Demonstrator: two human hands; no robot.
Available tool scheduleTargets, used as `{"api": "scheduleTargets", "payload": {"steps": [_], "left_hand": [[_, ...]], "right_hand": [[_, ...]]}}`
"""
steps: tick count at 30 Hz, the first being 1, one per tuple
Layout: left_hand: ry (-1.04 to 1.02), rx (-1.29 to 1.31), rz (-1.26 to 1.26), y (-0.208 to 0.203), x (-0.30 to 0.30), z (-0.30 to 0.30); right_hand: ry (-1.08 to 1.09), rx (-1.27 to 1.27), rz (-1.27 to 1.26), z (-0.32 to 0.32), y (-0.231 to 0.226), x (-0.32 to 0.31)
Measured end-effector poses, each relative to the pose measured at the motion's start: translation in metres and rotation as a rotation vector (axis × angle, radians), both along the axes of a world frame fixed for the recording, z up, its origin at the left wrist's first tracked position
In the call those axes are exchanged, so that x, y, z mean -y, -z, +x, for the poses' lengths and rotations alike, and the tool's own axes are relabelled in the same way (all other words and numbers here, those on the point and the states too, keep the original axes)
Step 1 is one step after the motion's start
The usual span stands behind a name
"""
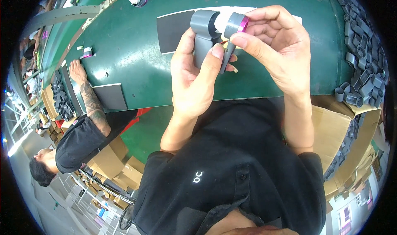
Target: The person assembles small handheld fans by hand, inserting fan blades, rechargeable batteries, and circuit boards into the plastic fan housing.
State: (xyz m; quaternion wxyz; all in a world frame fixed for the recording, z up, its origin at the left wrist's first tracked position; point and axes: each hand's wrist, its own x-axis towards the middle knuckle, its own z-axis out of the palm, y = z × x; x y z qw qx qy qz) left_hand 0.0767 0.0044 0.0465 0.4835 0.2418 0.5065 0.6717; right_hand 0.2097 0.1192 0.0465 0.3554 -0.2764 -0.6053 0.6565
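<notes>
My left hand (192,84) is closed around a grey plastic housing (202,22) with a round ring at its top and a handle below. A narrow grey handle piece (228,57) stands beside the housing, close to my left fingertips. In my right hand (285,53), thumb and fingers pinch a round grey part with a magenta rim (243,25). White material (222,21) sits between that part and the housing's ring. Thin red and yellow wires (224,42) show just below. The two pieces are held close together above the table.
A black mat (175,30) and white sheet lie on the green table (140,69). Grey plastic shells (364,49) are heaped on the right, above a cardboard box (331,123). A similar part (138,0) lies at the far edge. At left, a co-worker's tattooed arm (92,98) rests on the table.
</notes>
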Motion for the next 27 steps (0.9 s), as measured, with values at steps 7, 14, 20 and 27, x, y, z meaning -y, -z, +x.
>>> {"api": "scheduleTargets", "payload": {"steps": [7,14,20,27], "left_hand": [[-0.019,-0.094,-0.056,-0.0018,-0.0003,0.0035],[0.071,0.043,0.057,0.0018,0.0067,-0.0006],[0.118,0.052,0.071,0.0034,0.0079,-0.0055],[0.063,0.077,0.085,0.0033,0.007,-0.0025]], "right_hand": [[-0.056,-0.012,-0.069,-0.001,-0.0024,0.0012],[-0.054,-0.057,-0.141,-0.0028,-0.0051,-0.0025],[-0.026,-0.011,-0.113,-0.0024,-0.0048,-0.0032],[-0.045,-0.016,-0.052,-0.0022,-0.0069,-0.0032]]}}
